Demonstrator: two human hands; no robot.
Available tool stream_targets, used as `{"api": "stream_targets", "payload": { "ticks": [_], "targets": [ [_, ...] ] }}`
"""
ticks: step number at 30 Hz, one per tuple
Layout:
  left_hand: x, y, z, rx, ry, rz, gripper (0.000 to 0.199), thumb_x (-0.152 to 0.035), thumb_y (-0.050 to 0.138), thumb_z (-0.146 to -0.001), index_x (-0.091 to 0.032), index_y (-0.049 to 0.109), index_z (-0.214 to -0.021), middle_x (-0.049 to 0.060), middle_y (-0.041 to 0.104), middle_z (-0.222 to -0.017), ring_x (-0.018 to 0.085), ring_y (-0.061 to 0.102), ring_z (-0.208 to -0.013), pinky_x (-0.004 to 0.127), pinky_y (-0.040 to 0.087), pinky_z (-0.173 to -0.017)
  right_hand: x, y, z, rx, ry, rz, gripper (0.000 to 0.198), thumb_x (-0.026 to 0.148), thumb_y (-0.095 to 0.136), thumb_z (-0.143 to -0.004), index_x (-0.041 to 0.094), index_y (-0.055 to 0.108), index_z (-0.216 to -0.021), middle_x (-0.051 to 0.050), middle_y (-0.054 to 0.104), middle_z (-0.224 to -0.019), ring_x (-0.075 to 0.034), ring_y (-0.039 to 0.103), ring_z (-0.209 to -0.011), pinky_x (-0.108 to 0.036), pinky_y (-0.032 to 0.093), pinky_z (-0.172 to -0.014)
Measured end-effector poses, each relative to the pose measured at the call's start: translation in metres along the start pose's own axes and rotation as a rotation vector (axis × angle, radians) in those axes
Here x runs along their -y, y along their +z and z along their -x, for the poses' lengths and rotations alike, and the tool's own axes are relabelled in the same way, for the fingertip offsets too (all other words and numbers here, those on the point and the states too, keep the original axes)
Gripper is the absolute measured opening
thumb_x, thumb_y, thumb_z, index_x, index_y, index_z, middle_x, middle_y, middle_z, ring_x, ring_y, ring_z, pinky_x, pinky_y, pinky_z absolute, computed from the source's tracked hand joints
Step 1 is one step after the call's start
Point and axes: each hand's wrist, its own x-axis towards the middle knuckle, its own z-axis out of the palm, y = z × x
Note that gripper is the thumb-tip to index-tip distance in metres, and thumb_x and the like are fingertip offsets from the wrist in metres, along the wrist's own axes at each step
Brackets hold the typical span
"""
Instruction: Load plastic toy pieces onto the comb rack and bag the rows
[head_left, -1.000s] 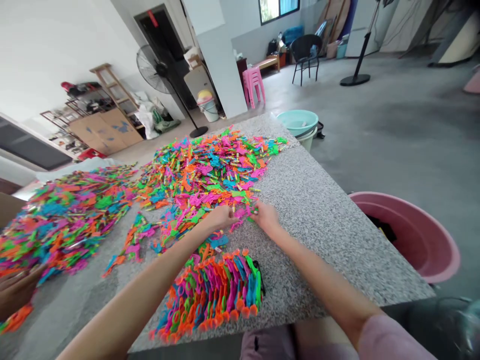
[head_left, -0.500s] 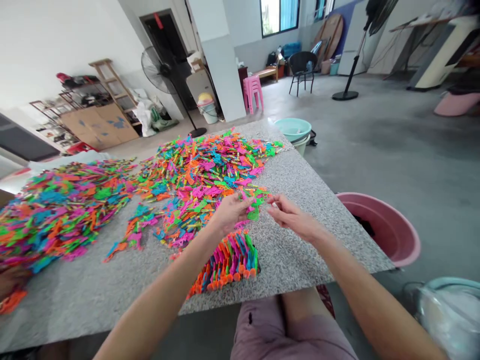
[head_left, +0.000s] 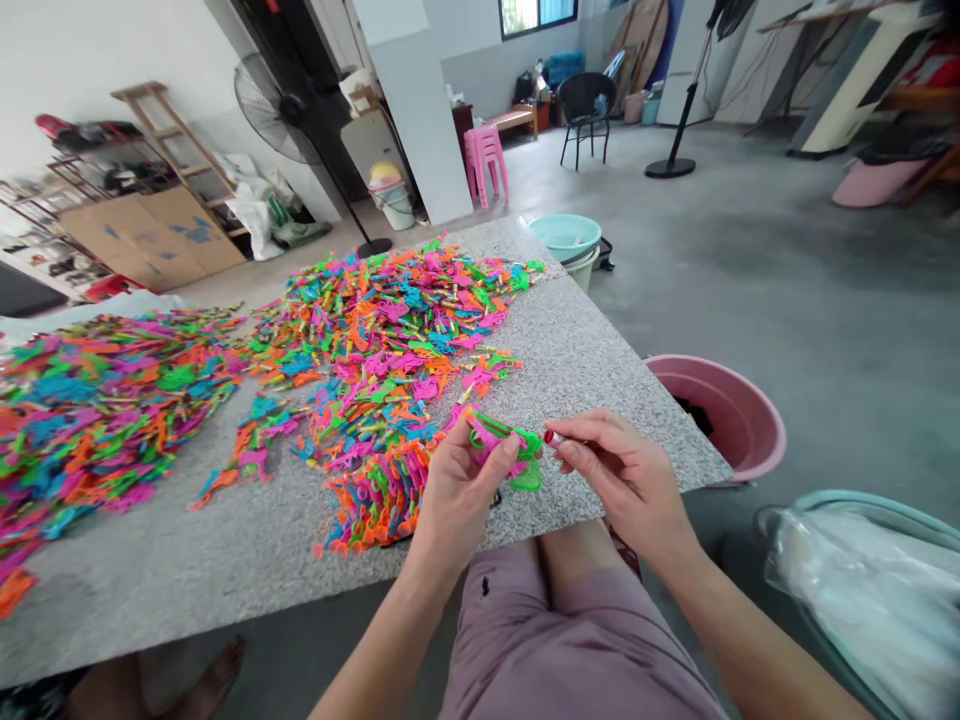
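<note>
My left hand (head_left: 454, 505) is closed around a pink and green plastic toy gun (head_left: 528, 474), held above the table's front edge. Close to its right end, my right hand (head_left: 637, 485) pinches a small white tube with a red tip (head_left: 553, 438); a narrow gap seems to lie between tube and toy. Left of my left hand, a tight row of colourful toy guns (head_left: 375, 495) lies on the speckled table (head_left: 247, 580), orange round ends toward me. Behind it spreads a big loose heap of similar toys (head_left: 405, 310).
Another heap (head_left: 112, 390) covers the table's left side. A pink tub (head_left: 750, 400) stands on the floor beyond the right edge, with a plastic-covered bin (head_left: 862, 600) nearer me. Turquoise basins (head_left: 566, 232) stand by the far corner. Another person's bare foot (head_left: 221, 675) shows below left.
Both hands have come back toward me and lower, from the heap's near edge to the table's front edge. The view has tilted down, and the other person's hand at the left has left the view.
</note>
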Motion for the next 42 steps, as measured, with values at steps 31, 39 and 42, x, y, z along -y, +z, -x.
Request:
{"api": "stream_targets", "payload": {
  "ticks": [31, 39, 42],
  "targets": [
    [-0.005, -0.026, -0.050, 0.078, 0.157, -0.570, 0.042, -0.040, 0.067, -0.087, -0.020, 0.051, -0.121, 0.008, 0.068, -0.115, 0.021, 0.066, -0.103, 0.033, 0.054, -0.087, -0.070, 0.011, -0.058, 0.264, -0.141, 0.460, 0.008, 0.026, 0.060, -0.091, 0.020, 0.060, -0.094, -0.005, 0.065, -0.094, -0.017, 0.060, -0.083, -0.029, 0.045, -0.073],
    [0.042, -0.075, 0.002, 0.385, 0.325, -1.717, 0.037, -0.047, 0.051, -0.095, -0.027, 0.061, -0.124, 0.005, 0.044, -0.150, 0.042, 0.013, -0.147, 0.072, 0.030, -0.106, -0.169, 0.050, -0.042, 0.525, 0.157, 0.318, 0.015, 0.013, 0.052, -0.085, 0.018, 0.053, -0.099, -0.003, 0.066, -0.080, -0.016, 0.060, -0.070, -0.025, 0.040, -0.065],
    [0.053, -0.076, 0.005, 0.343, 0.360, -1.754, 0.030, -0.042, 0.049, -0.097, -0.023, 0.066, -0.113, 0.005, 0.046, -0.149, 0.041, 0.013, -0.147, 0.068, 0.035, -0.106, -0.181, 0.073, -0.040, 0.558, 0.124, 0.319, 0.014, 0.013, 0.055, -0.082, 0.018, 0.057, -0.095, -0.003, 0.067, -0.084, -0.016, 0.062, -0.075, -0.024, 0.040, -0.067]
  ]
}}
